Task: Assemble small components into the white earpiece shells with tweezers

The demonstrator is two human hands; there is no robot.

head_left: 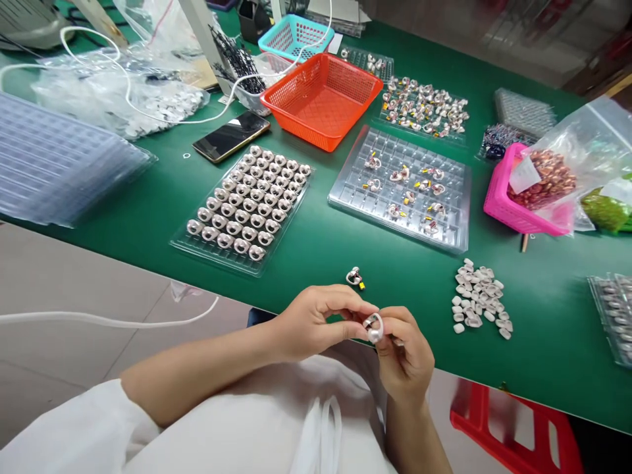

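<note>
Between my two hands, at the table's front edge, is a small white ring-shaped plastic part point(375, 327) with a rounded end. My left hand point(316, 322) pinches it from the left with thumb and index finger. From the other side, the fingers of my right hand point(407, 352) grip the same part. A similar part with a yellow tab point(354, 276) lies on the green table just beyond. To the right is a pile of small white caps point(476, 296). A clear tray point(217, 259) at left holds rows of white ring-shaped parts. Stacked clear trays point(340, 191) carry several parts with yellow tabs.
An orange basket point(320, 105) and a phone point(231, 136) stand farther back. At right is a pink basket point(530, 217) with a bag of copper-coloured pieces. Clear plastic trays point(59, 161) are stacked at left. A white cable point(197, 121) crosses the back. A red stool point(513, 421) is below.
</note>
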